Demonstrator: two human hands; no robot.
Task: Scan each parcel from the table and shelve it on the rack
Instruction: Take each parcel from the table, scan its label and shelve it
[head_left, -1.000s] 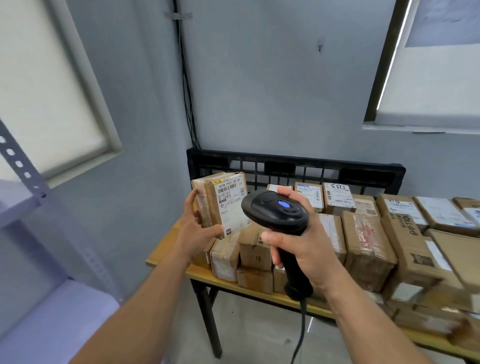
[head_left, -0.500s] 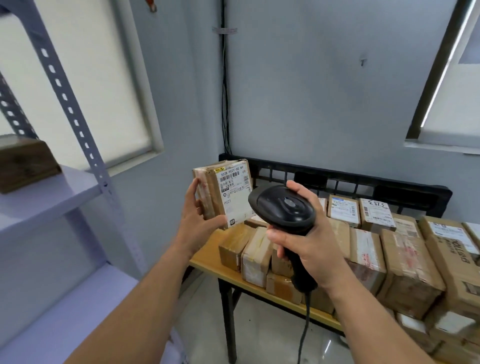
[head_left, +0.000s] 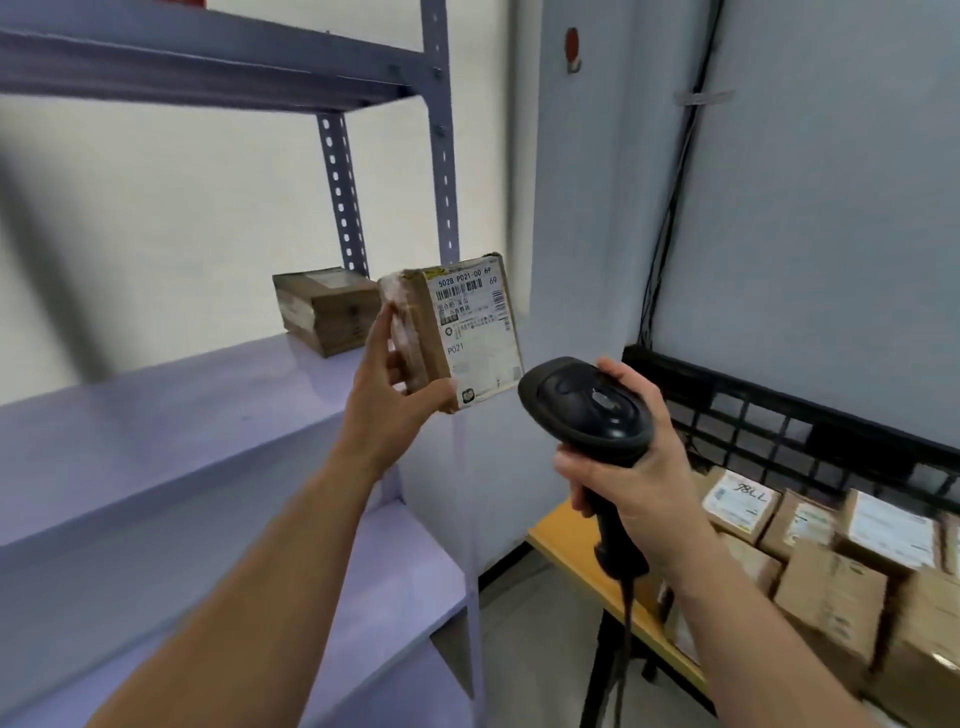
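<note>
My left hand (head_left: 387, 400) holds a small brown cardboard parcel (head_left: 462, 332) upright, its white barcode label facing me, in front of the grey metal rack (head_left: 218, 395). My right hand (head_left: 639, 483) grips a black corded barcode scanner (head_left: 587, 410) just right of and below the parcel, its head pointing toward the label. One brown parcel (head_left: 327, 309) sits on the rack's middle shelf, behind the held one. Several labelled parcels (head_left: 831, 561) lie piled on the wooden table (head_left: 561, 535) at the lower right.
A perforated rack upright (head_left: 441, 156) stands just behind the held parcel. A black plastic pallet (head_left: 779, 426) leans against the wall behind the table. Cables (head_left: 675, 208) run down the wall. A lower rack shelf (head_left: 363, 597) lies beneath my left forearm.
My view has swung left from the table to the rack. My left hand has carried the parcel toward the middle shelf; the scanner has followed beside it, and its blue light no longer shows.
</note>
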